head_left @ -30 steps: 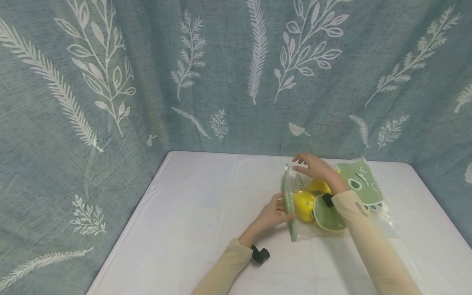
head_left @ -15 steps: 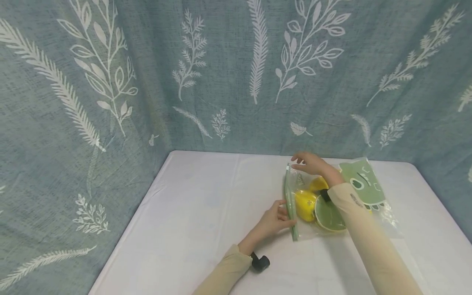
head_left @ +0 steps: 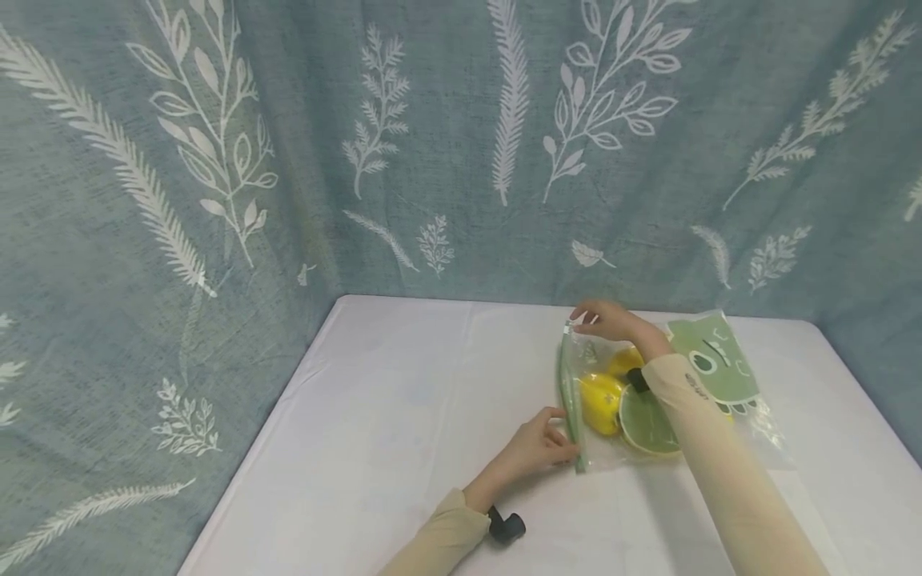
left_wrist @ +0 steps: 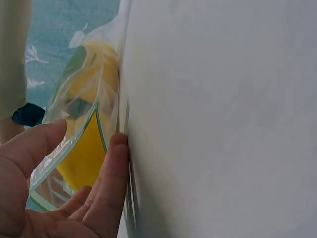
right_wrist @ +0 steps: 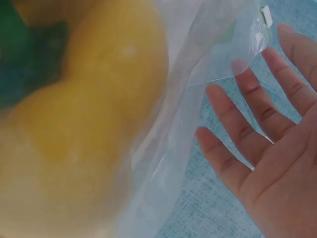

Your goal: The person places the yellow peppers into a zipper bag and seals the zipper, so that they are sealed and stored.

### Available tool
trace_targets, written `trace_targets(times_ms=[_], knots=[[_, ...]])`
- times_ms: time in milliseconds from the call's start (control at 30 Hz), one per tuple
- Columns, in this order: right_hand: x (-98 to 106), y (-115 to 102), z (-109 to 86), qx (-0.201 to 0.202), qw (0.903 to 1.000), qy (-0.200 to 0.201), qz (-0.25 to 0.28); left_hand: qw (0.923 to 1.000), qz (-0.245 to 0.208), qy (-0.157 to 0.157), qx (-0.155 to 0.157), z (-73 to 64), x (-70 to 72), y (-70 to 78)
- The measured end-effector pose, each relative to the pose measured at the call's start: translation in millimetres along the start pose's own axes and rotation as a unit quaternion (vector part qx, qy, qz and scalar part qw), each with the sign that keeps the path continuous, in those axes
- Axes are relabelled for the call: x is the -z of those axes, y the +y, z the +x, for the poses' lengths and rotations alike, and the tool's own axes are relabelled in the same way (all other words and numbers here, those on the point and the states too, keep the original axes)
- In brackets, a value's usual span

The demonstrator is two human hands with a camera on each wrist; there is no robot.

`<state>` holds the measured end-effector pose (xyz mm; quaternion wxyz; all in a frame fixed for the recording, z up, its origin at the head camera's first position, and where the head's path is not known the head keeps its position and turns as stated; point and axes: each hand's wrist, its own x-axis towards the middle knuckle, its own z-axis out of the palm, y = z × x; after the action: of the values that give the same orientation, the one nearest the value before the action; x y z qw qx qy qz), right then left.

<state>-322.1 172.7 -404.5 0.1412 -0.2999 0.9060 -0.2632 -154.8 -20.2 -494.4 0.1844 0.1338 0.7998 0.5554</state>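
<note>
A clear zip bag lies on the white table with smooth, rounded yellow objects inside. Green cartoon shapes are printed on its front. My left hand is at the near end of its green zip strip. In the left wrist view the bag's mouth gapes, and the fingers lie along one lip with the thumb standing apart. My right hand reaches over the bag to the far end of the strip. Its fingers are spread beside the white slider in the right wrist view.
The white tabletop stretches left of the bag. Behind it hangs a blue-green curtain with white leaf prints. A black wrist camera sits under the left forearm, and the right sleeve crosses over the bag.
My left hand has slid along the zip strip toward the bag's near corner. My right hand stays at the far corner, with its fingertips slightly closer to the strip's end.
</note>
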Motion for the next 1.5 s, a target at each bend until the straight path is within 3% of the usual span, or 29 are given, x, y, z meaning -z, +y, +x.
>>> trace_targets(times_ms=[167,333,433,767,1267,1500], knots=[[0,7,-0.3,0.001,0.9994,-0.024,0.026,0.9990,-0.042,-0.010,0.005,-2.8,-5.1,-0.7],[-1,15,2.3,-0.041,0.9975,-0.042,0.038,0.9993,-0.037,-0.001,-0.011,-4.0,-9.3,-0.9],[-3,18,3.4,-0.047,0.9970,-0.047,0.038,0.9992,-0.036,0.008,-0.017,-4.0,-12.1,-0.9],[-2,20,6.9,-0.038,0.9965,-0.041,0.063,0.9926,-0.120,0.010,-0.014,-3.8,-22.1,1.0],[6,26,7.5,-0.022,0.9984,-0.005,0.052,0.9987,-0.049,-0.008,-0.004,-3.4,-19.0,1.7],[6,27,8.6,-0.013,0.9989,0.002,0.045,0.9947,-0.099,-0.019,0.020,1.2,-14.2,-6.8]])
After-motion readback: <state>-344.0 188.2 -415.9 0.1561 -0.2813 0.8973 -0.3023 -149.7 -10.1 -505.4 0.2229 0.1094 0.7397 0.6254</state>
